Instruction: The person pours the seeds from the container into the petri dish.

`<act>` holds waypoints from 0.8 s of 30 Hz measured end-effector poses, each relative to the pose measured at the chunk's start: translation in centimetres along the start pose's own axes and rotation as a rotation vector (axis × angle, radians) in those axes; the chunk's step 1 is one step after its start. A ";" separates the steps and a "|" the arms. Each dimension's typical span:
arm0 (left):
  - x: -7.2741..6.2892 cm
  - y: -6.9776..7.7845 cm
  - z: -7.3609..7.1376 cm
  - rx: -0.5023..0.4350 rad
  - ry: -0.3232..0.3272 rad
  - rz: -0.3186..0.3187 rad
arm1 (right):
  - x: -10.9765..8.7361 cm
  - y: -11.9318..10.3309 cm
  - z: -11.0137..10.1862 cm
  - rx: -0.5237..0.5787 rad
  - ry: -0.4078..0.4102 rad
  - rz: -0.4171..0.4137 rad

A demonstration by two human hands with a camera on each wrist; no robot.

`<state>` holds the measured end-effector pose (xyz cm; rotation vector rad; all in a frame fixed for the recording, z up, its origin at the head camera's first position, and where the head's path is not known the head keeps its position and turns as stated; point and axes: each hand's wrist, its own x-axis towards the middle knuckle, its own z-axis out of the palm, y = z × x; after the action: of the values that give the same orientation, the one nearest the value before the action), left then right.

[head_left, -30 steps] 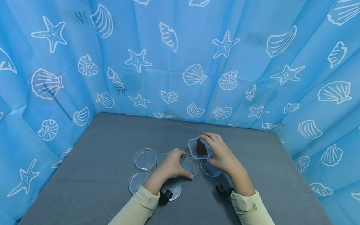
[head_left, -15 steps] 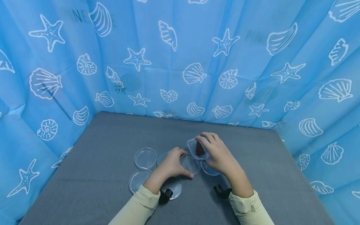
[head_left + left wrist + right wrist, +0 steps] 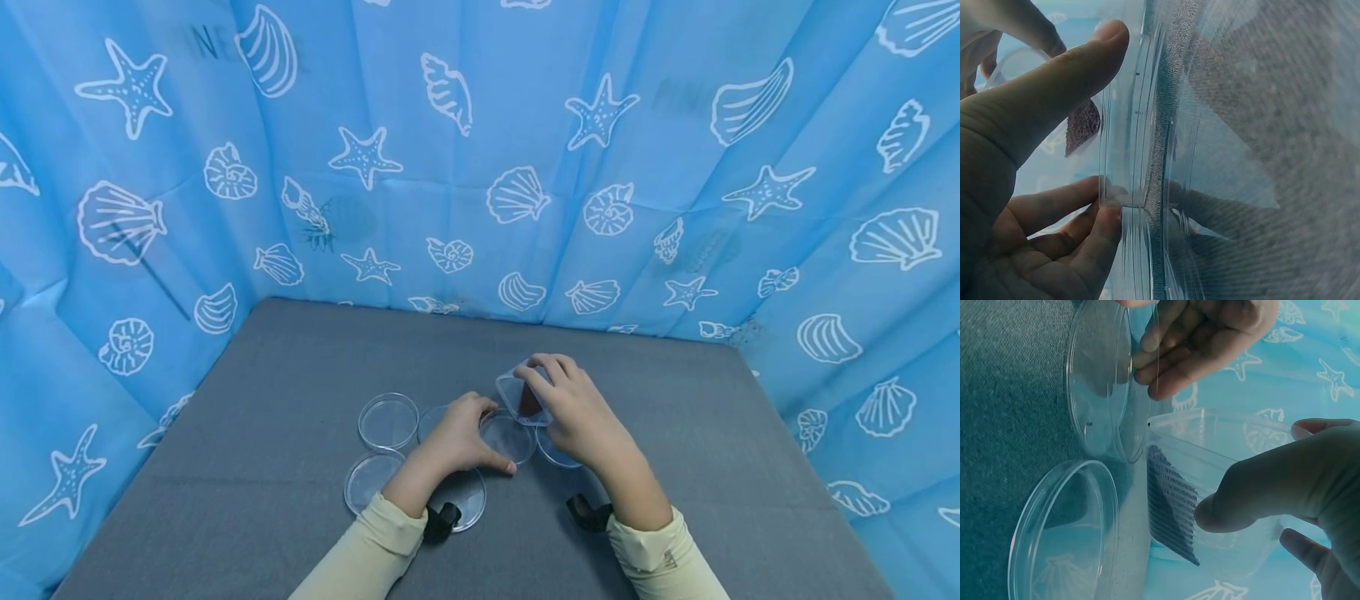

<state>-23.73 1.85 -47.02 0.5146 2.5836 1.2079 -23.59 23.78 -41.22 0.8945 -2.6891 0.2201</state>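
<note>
The translucent container (image 3: 512,387) is tilted, its lip just beside a clear round dish (image 3: 508,440), dark grains (image 3: 1169,509) slumped against one wall. The right hand (image 3: 581,412) grips it between thumb and fingers; the left hand (image 3: 456,437) holds the dish at opposite edges (quite a wide spread). Other clear dishes (image 3: 387,423) lie nearby on the grey tabletop (image 3: 690,425), before a blue shell-patterned curtain (image 3: 465,200).

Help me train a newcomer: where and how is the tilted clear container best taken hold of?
Probably by opposite outer walls of the container, coming from the right, as the right hand does: its open mouth leans toward the dish at the left hand, dark contents lying low inside, so that rim seems best left free.
</note>
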 end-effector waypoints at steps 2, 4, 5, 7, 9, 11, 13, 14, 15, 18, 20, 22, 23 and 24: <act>0.0 -0.1 0.0 -0.003 -0.003 -0.004 | 0.0 -0.2 0.0 -0.011 0.005 -0.009; 0.0 -0.1 0.0 -0.007 -0.005 -0.006 | 0.1 -0.2 0.1 -0.017 0.006 -0.014; 0.0 -0.1 0.0 -0.008 -0.005 -0.007 | 0.1 -0.3 0.1 -0.019 0.003 -0.012; 0.0 -0.1 0.0 -0.007 -0.007 -0.009 | 0.1 -0.3 0.1 -0.018 -0.008 -0.005; 0.0 -0.1 0.0 -0.007 -0.008 -0.005 | 0.1 -0.3 0.2 -0.018 -0.016 0.004; 0.0 0.0 -0.1 -0.003 -0.006 0.000 | 0.0 -0.3 0.2 -0.020 -0.021 0.010; 0.0 0.1 -0.1 0.000 -0.004 0.006 | 0.0 -0.3 0.2 -0.020 -0.024 0.014; 0.0 0.2 -0.2 0.001 -0.004 0.008 | 0.0 -0.3 0.1 -0.021 -0.025 0.015; 0.0 0.2 -0.2 0.003 -0.003 0.008 | 0.0 -0.3 0.1 -0.022 -0.027 0.016; 0.0 0.3 -0.3 0.000 -0.003 0.006 | 0.0 -0.3 0.1 -0.021 -0.026 0.012; 0.0 0.3 -0.3 -0.001 -0.004 0.005 | 0.0 -0.3 0.1 -0.021 -0.017 0.003; 0.0 0.3 -0.3 -0.001 -0.004 0.004 | 0.0 -0.3 0.1 -0.022 -0.006 -0.007; 0.0 0.3 -0.3 -0.002 -0.005 0.004 | 0.0 -0.3 0.1 -0.025 -0.003 -0.010; 0.0 0.3 -0.3 0.000 -0.006 0.003 | 0.0 -0.3 0.2 -0.027 -0.001 -0.012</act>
<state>-23.74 1.83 -46.60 0.5212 2.5786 1.2062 -23.42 23.51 -41.37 0.9023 -2.6801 0.1809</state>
